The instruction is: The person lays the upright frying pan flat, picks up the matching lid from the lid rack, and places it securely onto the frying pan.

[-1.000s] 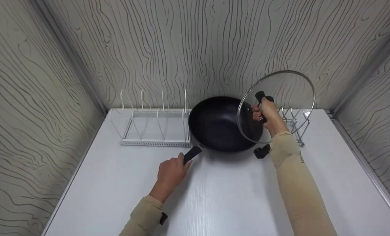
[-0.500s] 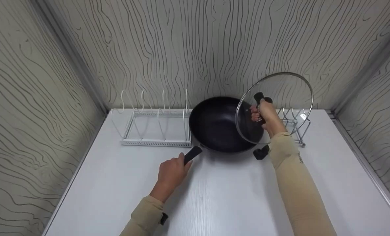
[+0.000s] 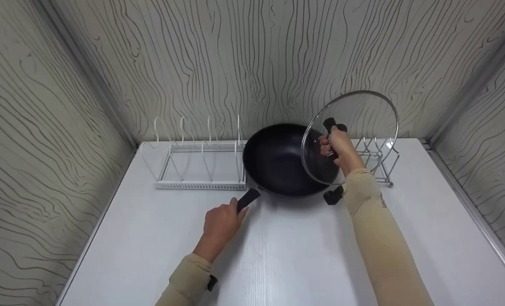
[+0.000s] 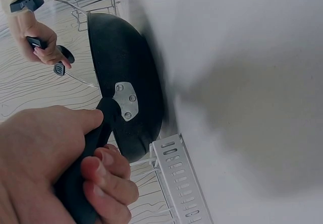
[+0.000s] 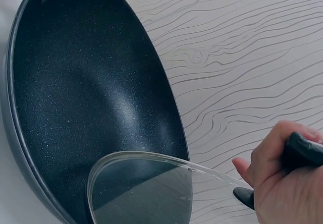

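Observation:
A black wok [image 3: 282,165] sits at the back middle of the table, its inside bare and speckled in the right wrist view. My left hand [image 3: 222,225] grips its black handle [image 3: 248,199], fingers wrapped round it in the left wrist view. To the right, my right hand [image 3: 339,146] holds a round glass lid [image 3: 365,106] by its black knob [image 3: 329,124]. The lid is tilted, its metal rim [image 5: 136,156] overlapping the right part of the wok.
A white rack [image 3: 201,185] with upright wire loops stands left of the wok, close to its side. Behind the right forearm is a smaller chrome wire rack [image 3: 384,165]. Wood-patterned panels [image 3: 218,63] enclose the white table [image 3: 277,255] at the back and sides.
My right hand and the lid have shifted slightly left over the wok. The left hand keeps its grip on the handle, and the wok stays in place.

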`<act>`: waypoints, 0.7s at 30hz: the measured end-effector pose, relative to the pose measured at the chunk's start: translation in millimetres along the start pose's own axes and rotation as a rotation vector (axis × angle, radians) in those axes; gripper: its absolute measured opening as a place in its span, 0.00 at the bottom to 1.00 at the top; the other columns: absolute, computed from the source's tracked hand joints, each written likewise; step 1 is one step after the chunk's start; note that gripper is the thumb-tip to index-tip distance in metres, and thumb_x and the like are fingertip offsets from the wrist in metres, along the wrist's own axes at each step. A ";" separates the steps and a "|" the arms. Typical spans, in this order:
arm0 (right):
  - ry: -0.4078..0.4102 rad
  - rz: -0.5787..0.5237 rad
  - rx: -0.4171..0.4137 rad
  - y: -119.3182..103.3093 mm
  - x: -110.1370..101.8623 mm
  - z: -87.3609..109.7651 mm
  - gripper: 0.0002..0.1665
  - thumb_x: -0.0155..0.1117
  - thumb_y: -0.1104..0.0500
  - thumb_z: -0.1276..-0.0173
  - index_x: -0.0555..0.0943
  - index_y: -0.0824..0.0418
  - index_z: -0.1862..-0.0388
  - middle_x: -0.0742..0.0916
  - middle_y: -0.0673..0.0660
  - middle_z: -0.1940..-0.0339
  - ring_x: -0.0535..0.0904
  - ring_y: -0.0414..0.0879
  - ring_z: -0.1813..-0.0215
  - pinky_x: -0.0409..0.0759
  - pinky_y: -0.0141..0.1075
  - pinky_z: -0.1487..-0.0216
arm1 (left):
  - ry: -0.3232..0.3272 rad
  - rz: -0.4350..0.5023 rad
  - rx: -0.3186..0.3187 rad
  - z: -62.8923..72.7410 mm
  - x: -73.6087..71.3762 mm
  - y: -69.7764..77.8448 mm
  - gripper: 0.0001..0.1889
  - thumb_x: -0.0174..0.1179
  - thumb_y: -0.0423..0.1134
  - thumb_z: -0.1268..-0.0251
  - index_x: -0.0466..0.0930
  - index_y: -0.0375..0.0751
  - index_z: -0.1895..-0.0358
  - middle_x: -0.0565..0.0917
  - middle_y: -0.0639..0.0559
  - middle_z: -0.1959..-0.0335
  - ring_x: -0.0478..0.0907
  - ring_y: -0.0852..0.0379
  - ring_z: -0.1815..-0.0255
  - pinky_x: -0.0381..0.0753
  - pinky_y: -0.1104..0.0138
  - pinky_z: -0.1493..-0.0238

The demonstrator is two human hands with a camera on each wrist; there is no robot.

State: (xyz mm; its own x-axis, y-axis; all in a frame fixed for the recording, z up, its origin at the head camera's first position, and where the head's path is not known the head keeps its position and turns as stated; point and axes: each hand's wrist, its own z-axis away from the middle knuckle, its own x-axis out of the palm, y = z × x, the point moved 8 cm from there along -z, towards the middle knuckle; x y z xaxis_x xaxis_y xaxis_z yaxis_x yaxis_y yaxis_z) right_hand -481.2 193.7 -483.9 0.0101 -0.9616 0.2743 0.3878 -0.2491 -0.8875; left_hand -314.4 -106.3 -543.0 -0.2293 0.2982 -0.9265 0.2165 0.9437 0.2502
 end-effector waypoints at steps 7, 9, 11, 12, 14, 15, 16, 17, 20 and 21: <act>0.003 -0.012 0.011 1.3 0.6 -1.8 0.29 0.24 0.43 0.13 0.64 0.64 0.60 0.68 0.45 0.80 0.61 0.35 0.84 0.63 0.27 0.83 | 0.012 -0.001 -0.003 -0.5 -3.5 1.0 0.17 0.62 0.50 0.25 0.78 0.36 0.62 0.80 0.45 0.83 0.76 0.50 0.84 0.74 0.57 0.82; -0.001 -0.009 0.007 1.7 0.9 -2.4 0.29 0.23 0.44 0.13 0.64 0.64 0.59 0.68 0.45 0.80 0.62 0.35 0.84 0.63 0.27 0.83 | 0.008 0.002 -0.005 -0.5 -3.8 1.5 0.17 0.62 0.49 0.25 0.79 0.35 0.61 0.80 0.45 0.83 0.77 0.50 0.84 0.74 0.57 0.82; 0.005 -0.005 0.001 2.1 0.9 -3.1 0.29 0.23 0.44 0.13 0.64 0.65 0.58 0.69 0.45 0.80 0.62 0.35 0.84 0.63 0.27 0.83 | 0.005 0.002 -0.007 -0.5 -4.0 1.9 0.18 0.62 0.49 0.25 0.79 0.35 0.60 0.80 0.45 0.82 0.77 0.49 0.84 0.74 0.56 0.82; 0.006 -0.002 -0.001 2.4 1.1 -3.4 0.29 0.23 0.44 0.12 0.64 0.65 0.57 0.69 0.45 0.80 0.62 0.35 0.84 0.63 0.27 0.83 | 0.004 0.001 -0.007 -0.5 -4.2 2.2 0.18 0.62 0.49 0.25 0.79 0.35 0.60 0.80 0.44 0.82 0.77 0.49 0.84 0.74 0.56 0.82; 0.007 0.002 0.000 2.9 1.9 -3.8 0.29 0.23 0.45 0.12 0.65 0.66 0.57 0.69 0.45 0.81 0.62 0.34 0.84 0.64 0.27 0.83 | 0.004 -0.002 -0.009 -0.5 -4.3 2.4 0.18 0.62 0.50 0.25 0.79 0.35 0.60 0.80 0.44 0.82 0.77 0.49 0.84 0.75 0.56 0.82; 0.009 0.002 0.000 3.1 2.4 -4.1 0.29 0.23 0.45 0.12 0.65 0.66 0.57 0.69 0.45 0.81 0.62 0.34 0.84 0.64 0.27 0.83 | 0.002 -0.004 -0.012 -0.5 -4.3 2.3 0.18 0.62 0.50 0.25 0.79 0.35 0.60 0.80 0.44 0.82 0.77 0.49 0.84 0.74 0.56 0.82; 0.012 0.004 0.002 3.4 2.9 -4.2 0.29 0.23 0.45 0.12 0.65 0.66 0.57 0.69 0.45 0.81 0.62 0.34 0.84 0.64 0.27 0.83 | 0.001 -0.004 -0.014 -0.3 -4.1 2.2 0.18 0.62 0.50 0.25 0.79 0.35 0.60 0.80 0.44 0.82 0.77 0.49 0.84 0.74 0.56 0.82; 0.013 0.003 0.004 3.8 3.4 -4.4 0.29 0.23 0.45 0.12 0.65 0.66 0.57 0.70 0.45 0.81 0.62 0.34 0.85 0.64 0.27 0.83 | 0.000 -0.004 -0.014 -0.2 -4.0 2.2 0.18 0.62 0.50 0.25 0.78 0.36 0.61 0.80 0.44 0.82 0.77 0.49 0.84 0.74 0.56 0.82; 0.008 0.008 0.013 4.3 4.6 -4.5 0.29 0.23 0.45 0.12 0.65 0.66 0.58 0.70 0.45 0.81 0.62 0.34 0.85 0.64 0.27 0.83 | 0.000 0.002 -0.013 0.4 -3.7 2.2 0.18 0.62 0.50 0.25 0.79 0.36 0.61 0.80 0.44 0.82 0.77 0.49 0.84 0.74 0.56 0.82; 0.007 0.008 0.014 4.3 4.8 -4.6 0.29 0.23 0.45 0.12 0.65 0.66 0.57 0.70 0.45 0.81 0.62 0.34 0.85 0.64 0.26 0.83 | 0.000 0.003 -0.012 0.5 -3.6 2.3 0.18 0.62 0.50 0.25 0.79 0.35 0.60 0.80 0.44 0.82 0.77 0.50 0.84 0.74 0.56 0.82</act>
State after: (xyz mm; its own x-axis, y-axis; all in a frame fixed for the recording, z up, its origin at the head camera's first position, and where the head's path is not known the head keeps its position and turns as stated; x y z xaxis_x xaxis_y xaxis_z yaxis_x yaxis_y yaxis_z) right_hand -483.6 187.5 -488.1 0.0066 -0.9643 0.2647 0.4004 -0.2400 -0.8843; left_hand -312.5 -105.3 -539.2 -0.2289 0.3009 -0.9258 0.2056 0.9445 0.2561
